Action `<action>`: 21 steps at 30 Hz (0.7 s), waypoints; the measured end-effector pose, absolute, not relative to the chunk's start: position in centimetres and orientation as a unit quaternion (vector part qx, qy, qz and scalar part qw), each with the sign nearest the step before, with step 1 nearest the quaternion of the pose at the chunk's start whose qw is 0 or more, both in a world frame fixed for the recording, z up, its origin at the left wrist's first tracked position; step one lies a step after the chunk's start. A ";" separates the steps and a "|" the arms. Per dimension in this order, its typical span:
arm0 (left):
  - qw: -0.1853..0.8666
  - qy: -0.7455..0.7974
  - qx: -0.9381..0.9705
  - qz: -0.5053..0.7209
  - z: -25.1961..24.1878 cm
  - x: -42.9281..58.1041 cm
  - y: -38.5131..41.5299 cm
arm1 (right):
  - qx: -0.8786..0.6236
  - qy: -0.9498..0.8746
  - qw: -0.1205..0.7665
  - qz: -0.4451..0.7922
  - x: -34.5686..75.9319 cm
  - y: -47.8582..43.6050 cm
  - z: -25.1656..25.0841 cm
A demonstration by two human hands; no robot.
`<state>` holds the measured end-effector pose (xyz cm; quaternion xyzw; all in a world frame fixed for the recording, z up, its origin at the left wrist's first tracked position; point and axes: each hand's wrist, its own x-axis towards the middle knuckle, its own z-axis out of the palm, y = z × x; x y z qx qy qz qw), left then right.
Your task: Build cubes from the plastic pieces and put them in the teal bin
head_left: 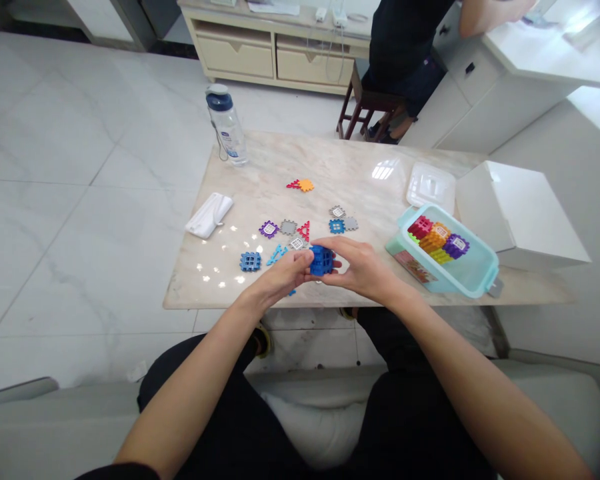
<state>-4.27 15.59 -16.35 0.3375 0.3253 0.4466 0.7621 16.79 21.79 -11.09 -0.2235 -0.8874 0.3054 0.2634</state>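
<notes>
A small blue cube (321, 260) made of interlocking plastic tiles is held between both my hands above the near edge of the marble table (330, 167). My left hand (285, 272) grips its left side with closed fingers. My right hand (360, 267) curls over its top and right side. Loose tiles lie just beyond: a blue square (250, 261), a purple one (269, 229), grey ones (289, 227), a red triangle (305, 231) and a joined red and orange pair (303, 185).
A teal plastic bin (473, 270) holding finished red, orange and purple cubes sits at right, its clear lid (431, 187) and a white box (520, 213) behind it. A water bottle (227, 125) and a folded white cloth (209, 215) stand at left. Another person sits on a stool (367, 110) beyond.
</notes>
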 end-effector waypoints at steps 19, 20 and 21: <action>0.712 0.358 0.352 0.491 -15.3 -4.1 15.2 | -0.234 -0.881 0.283 0.299 16.7 21.4 -10.9; 0.712 0.357 0.353 0.491 -15.4 -4.1 15.2 | -0.232 -0.880 0.289 0.296 16.7 21.4 -11.0; 0.712 0.357 0.354 0.490 -15.5 -4.1 15.3 | -0.230 -0.880 0.294 0.293 16.6 21.4 -11.1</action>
